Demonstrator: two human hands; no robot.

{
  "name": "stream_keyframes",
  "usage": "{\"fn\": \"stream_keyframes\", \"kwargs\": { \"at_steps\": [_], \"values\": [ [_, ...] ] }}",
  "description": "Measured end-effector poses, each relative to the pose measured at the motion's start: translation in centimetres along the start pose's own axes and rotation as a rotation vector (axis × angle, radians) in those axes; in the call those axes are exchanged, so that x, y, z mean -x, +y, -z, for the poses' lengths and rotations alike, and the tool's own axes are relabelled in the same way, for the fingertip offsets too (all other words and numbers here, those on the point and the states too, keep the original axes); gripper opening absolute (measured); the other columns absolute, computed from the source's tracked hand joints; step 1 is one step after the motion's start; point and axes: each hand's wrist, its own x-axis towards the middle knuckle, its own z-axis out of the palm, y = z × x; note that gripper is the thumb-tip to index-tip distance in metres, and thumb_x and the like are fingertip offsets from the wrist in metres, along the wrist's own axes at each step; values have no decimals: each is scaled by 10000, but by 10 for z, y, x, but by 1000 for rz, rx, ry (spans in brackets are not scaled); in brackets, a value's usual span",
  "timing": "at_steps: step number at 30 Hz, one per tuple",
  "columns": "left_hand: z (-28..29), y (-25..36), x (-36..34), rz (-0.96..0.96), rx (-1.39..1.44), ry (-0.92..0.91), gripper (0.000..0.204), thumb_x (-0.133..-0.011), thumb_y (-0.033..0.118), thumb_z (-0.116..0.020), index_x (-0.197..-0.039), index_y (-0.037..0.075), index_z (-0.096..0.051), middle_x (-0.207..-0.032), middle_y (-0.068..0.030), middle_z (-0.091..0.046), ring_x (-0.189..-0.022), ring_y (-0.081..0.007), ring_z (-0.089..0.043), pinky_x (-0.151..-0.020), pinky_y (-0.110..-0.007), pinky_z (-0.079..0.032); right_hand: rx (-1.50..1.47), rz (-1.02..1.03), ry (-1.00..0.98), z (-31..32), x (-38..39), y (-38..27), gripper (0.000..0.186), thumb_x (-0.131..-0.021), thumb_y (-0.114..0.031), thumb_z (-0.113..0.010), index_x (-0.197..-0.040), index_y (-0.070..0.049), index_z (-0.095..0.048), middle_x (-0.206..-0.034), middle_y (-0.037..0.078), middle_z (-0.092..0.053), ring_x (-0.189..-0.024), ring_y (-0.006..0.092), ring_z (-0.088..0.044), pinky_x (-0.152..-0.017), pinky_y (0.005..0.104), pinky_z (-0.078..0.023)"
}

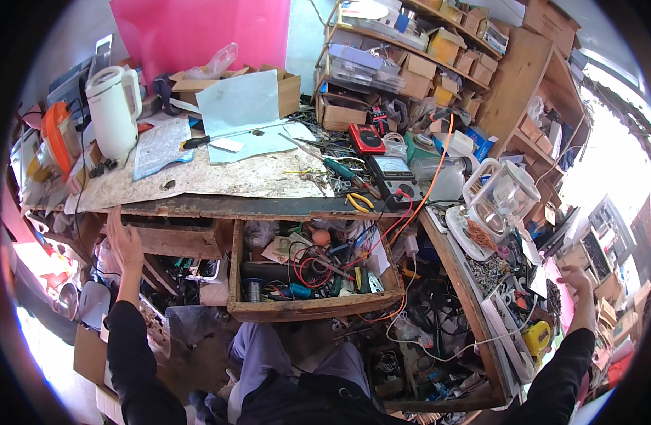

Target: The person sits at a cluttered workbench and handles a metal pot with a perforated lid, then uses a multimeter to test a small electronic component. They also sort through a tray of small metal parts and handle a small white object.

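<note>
My left hand [125, 242] is raised at the left front edge of the workbench [262, 206], fingers stretched upward and nothing held. Whether it touches the edge, I cannot tell. Far to the right, my right hand [575, 281] is lifted with its fingers apart and nothing in them, near a pink sheet [550, 279]. Between my arms, a wooden drawer [315, 310] is pulled out, holding a solder wire spool [252, 290], red and black leads and tools. On the bench lie a screwdriver [337, 168], yellow-handled pliers [359, 202] and an analog multimeter [394, 170].
A white jug-shaped appliance [111, 113] stands at the back left. A clear glass jug [501, 195] sits on the cluttered right side. Shelves with small boxes [416, 71] rise behind. An orange cable [433, 177] drapes over the bench toward the drawer.
</note>
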Motion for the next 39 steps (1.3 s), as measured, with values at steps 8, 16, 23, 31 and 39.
{"fn": "stream_keyframes", "kwargs": {
  "at_steps": [8, 16, 23, 31, 39],
  "values": [
    [-27, 92, -35, -105, 241, -3, 531, -883, -5, -526, -1413, 29, -522, -1450, -201, -524, -1395, -377, -450, -1185, -453, -334, -296, 586, 1271, 109, -1, -80, 388, -1005, -365, -598, -907, 9, -634, -724, 114, -587, -682, 222, -533, -664, 393, -434],
    [-48, 171, -32, -241, 358, -70, 459, -919, 36, -529, -1377, 13, -546, -1449, -185, -532, -1415, -343, -444, -1221, -457, -320, -112, 1316, 492, 19, 176, -372, 258, -915, -215, -667, -834, 23, -608, -734, 129, -551, -702, 217, -551, -661, 370, -436],
    [-73, 217, -31, -198, 192, -146, 445, -933, 190, -593, -1338, 7, -556, -1469, -188, -494, -1472, -359, -337, -1238, -489, -230, 282, 1741, 228, -166, 287, -535, 147, -860, -168, -611, -870, -35, -673, -890, 162, -676, -877, 358, -687, -746, 480, -562],
    [-69, 227, -40, -339, 30, -254, 407, -970, 269, -528, -1293, 38, -615, -1473, -195, -497, -1493, -385, -282, -1247, -576, -127, 88, 1722, 49, -271, 289, -645, 179, -894, -182, -599, -976, -65, -706, -1008, 197, -679, -992, 392, -666, -808, 492, -545],
    [-66, 218, -34, -233, 102, -336, 374, -933, 285, -566, -1190, 35, -675, -1435, -195, -537, -1471, -390, -321, -1231, -581, -157, 448, 1592, 254, -260, 245, -670, 206, -798, -197, -667, -914, -41, -735, -995, 164, -693, -992, 352, -668, -817, 473, -549]
  ]
}}
